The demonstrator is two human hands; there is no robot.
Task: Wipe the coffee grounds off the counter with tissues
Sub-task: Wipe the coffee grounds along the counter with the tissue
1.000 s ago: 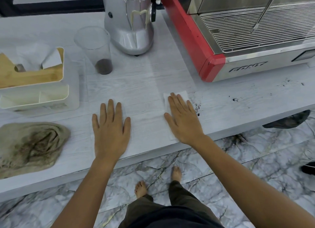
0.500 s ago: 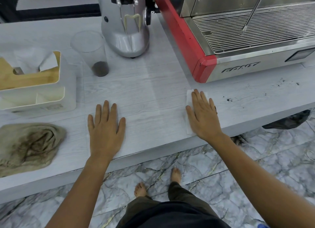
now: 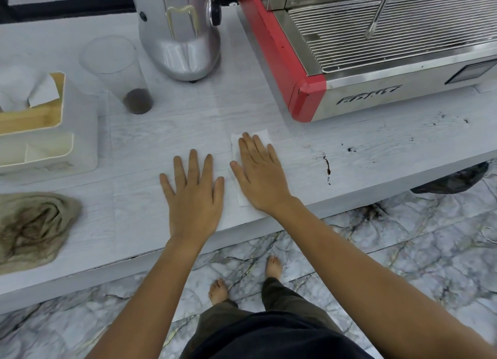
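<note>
A pale counter crosses mid-frame; at centre the left hand lies flat, fingers straight, holding nothing, the right hand presses a white tissue flat just beside it, and coffee grounds streak right of centre

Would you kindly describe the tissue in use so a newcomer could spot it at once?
Start at the red-cornered espresso machine and drop to the white counter in front. The tissue lies flat there under the right hand. Unlike the crumpled brown cloth far left, it is white, thin and rectangular.
</note>
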